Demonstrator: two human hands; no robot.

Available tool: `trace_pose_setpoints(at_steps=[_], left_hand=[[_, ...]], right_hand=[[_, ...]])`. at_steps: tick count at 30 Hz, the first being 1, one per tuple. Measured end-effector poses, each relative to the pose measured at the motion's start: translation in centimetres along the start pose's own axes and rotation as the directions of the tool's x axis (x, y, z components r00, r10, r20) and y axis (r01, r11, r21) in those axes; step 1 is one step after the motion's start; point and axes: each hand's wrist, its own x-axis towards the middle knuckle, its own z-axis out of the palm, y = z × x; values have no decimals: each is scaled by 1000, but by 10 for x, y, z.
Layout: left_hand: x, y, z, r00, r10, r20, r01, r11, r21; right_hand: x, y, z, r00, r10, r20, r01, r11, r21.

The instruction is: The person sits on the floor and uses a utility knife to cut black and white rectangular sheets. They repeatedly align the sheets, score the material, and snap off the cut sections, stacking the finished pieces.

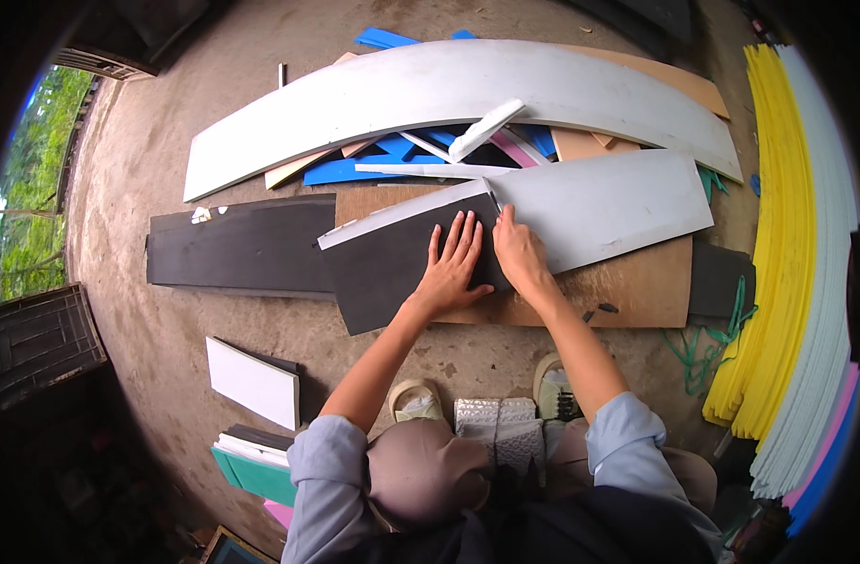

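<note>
Seems partway through slicing the pale grey sheet (609, 202), laid on the brown board (627, 289) partly beneath the black sheet (383, 268), pressing the latter with the flat, open left hand (452, 271) and gripping a slim cutter (493, 197) in the right hand (520, 252), with full separation apparently left to do.

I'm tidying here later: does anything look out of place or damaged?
Yes. The green string lies in a loose tangle at the right, mostly on the floor, and small black scraps lie stray near the brown board's lower edge.
</note>
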Motion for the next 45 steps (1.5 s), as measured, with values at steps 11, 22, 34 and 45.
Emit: trace_pose_setpoints(at_steps=[11, 22, 34, 45], left_hand=[[0, 4, 1, 998, -9, -57, 9, 1000, 3], [1, 5, 3, 998, -44, -41, 44, 999, 0], [3, 4, 10, 996, -88, -33, 89, 996, 27], [3, -5, 14, 995, -100, -17, 100, 995, 23]], right_hand=[[7, -14, 1, 998, 53, 30, -52, 998, -44], [-29, -7, -17, 973, 136, 188, -127, 990, -60], [-121, 19, -15, 930, 220, 294, -188, 973, -132], [-123, 21, -42, 919, 165, 359, -113, 980, -161]])
